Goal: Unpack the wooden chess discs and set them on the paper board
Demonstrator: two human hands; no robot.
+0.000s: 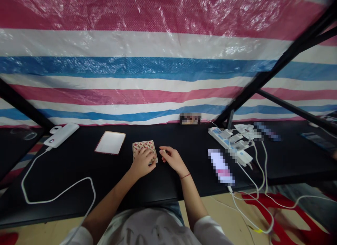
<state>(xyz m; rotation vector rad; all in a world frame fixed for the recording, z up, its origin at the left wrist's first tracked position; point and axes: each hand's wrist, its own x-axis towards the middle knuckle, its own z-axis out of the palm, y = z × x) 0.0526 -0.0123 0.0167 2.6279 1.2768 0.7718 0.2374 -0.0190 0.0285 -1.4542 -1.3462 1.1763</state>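
A square set of pale wooden tiles with red characters (145,145) lies on the black table (110,181), just ahead of me. My left hand (143,162) covers its near half, fingers curled over the tiles. Whether those fingers grip a tile is hidden. My right hand (171,159) rests on the table just right of the set, not touching it. A small pale piece (163,152) shows at its fingertips, pinched between them as far as I can see.
A white tray with a red rim (110,143) lies left of the tiles. Further left sit a white power bank (61,135) and its looped cable. A power strip (229,143) with plugged-in cables stands at right, near a blurred object (220,166). A striped tarp (137,67) hangs behind.
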